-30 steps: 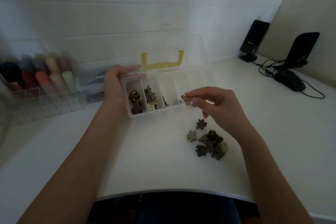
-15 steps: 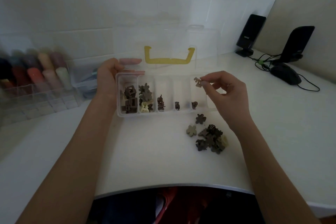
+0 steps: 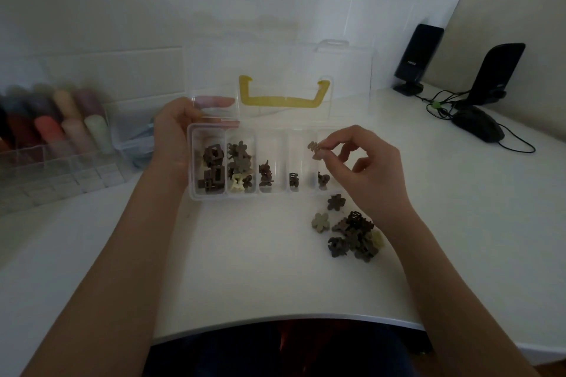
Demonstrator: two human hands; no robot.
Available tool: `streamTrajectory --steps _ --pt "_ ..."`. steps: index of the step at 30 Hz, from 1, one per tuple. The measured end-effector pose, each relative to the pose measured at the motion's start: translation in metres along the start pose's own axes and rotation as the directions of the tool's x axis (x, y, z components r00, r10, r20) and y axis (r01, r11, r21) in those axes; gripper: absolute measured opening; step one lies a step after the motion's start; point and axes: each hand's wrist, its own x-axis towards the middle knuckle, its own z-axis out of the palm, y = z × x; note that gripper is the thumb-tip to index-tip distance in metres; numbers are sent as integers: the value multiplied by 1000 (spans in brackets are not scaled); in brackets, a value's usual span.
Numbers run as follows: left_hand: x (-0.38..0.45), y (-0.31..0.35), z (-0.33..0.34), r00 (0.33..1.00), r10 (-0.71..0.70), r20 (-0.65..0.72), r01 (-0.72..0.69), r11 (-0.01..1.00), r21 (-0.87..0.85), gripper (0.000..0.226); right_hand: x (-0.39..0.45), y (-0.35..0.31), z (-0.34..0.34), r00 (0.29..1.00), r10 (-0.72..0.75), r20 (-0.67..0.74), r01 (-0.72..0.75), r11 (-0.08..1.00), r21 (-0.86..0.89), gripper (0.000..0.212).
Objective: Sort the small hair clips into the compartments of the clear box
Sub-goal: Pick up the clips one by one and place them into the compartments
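I have a small tan clip (image 3: 314, 150) pinched between thumb and forefinger of the right hand (image 3: 364, 168), the other fingers loosely curled behind. It hangs above the right end of the clear box (image 3: 211, 196), over the gap between the last two compartments. Which of them it sits over I cannot tell.

The left hand (image 3: 174, 138) grips the box's left end, thumb along the near side and fingers wrapped behind the wall, seen only through the plastic.

I judge the clip very light, stiff moulded plastic, a little slick, with a sprung jaw. The best hold is across its flat flower-shaped faces, as the pinch has it now. Squeezing the tabs would open it and could flick it away. Dropped from here it should bounce rather than break.

Below and just toward me from the pinch lies the loose pile (image 3: 352, 234) of unsorted clips on the white table (image 3: 245, 254), with two flower clips a little apart from it.

Much is hard to read. The light is dim, so browns blur together in the left compartments. The box's far right end is hidden behind my right hand. The open lid (image 3: 346, 86) with its yellow handle (image 3: 283, 95) is nearly invisible against the wall.
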Motion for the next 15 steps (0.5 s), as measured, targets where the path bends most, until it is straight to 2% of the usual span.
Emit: streamTrajectory --steps 5,9,13,15 --pt "-4 2 2 1000 3 0 -3 999 -33 31 0 -2 1 1000 -19 -12 19 1000 1 15" --pt "-1 1 -2 1000 -10 18 11 998 -57 32 2 1 -2 997 -55 -61 51 997 -63 22" --pt "6 -2 -11 1000 23 17 -21 997 -68 19 4 3 -4 994 -62 -91 56 996 -69 21" --pt "10 -3 -16 998 36 46 -33 998 -58 37 3 2 -3 993 -75 -86 67 994 -87 22"
